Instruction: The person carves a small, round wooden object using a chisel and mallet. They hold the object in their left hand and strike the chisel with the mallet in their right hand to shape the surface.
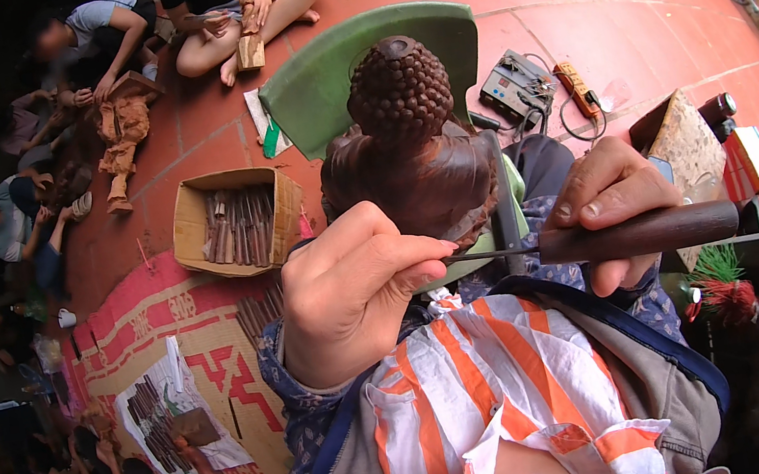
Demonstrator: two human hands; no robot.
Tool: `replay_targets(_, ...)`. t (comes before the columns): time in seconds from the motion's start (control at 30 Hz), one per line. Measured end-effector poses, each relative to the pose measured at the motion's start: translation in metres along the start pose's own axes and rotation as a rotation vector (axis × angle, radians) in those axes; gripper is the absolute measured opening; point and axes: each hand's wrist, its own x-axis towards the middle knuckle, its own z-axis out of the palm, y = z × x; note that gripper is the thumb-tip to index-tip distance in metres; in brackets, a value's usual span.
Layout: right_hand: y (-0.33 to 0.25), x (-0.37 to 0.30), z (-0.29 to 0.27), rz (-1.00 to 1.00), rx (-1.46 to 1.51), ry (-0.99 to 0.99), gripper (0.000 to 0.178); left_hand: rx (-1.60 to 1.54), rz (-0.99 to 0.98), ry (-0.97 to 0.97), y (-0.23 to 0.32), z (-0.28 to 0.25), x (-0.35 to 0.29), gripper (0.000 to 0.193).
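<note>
Pinching tool (pixel 662 232) by thin end (pixel 501 252) w/ L hand (pixel 343 287), gripping handle w/ R hand (pixel 617 197). Holding it nr statue (pixel 404 173) on green chair (pixel 305 80). With head bumps (pixel 401 93) & back already shaped, prob. far along; can't tell the rest, w/ front hidden.

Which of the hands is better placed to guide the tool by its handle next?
Probably the right hand: it holds the dark handle, while the left hand pinches the thin metal shaft.
</note>
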Motion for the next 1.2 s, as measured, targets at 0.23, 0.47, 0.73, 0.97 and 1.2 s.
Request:
replay_targets(0.23,-0.004,0.030,0.026,0.228,0.002,-0.050,0.019,-0.105,0.049,0.114,-0.009,0.009,0.009,0.020)
replay_targets(0.47,-0.001,0.051,0.016,0.149,-0.127,0.063,0.018,0.070,0.077,0.410,-0.050,0.011,0.025,0.087)
replay_targets(0.73,0.010,0.069,0.011,0.199,-0.233,-0.125,0.009,0.045,-0.100,0.176,-0.059,0.023,0.049,0.080)
replay_targets(0.97,0.002,0.078,0.012,0.196,-0.311,-0.189,0.009,0.091,-0.088,0.188,-0.058,0.023,0.047,0.077)
replay_targets(1.2,0.003,0.076,0.012,0.225,-0.256,-0.160,0.010,0.110,0.025,0.251,-0.068,0.028,0.048,0.073)
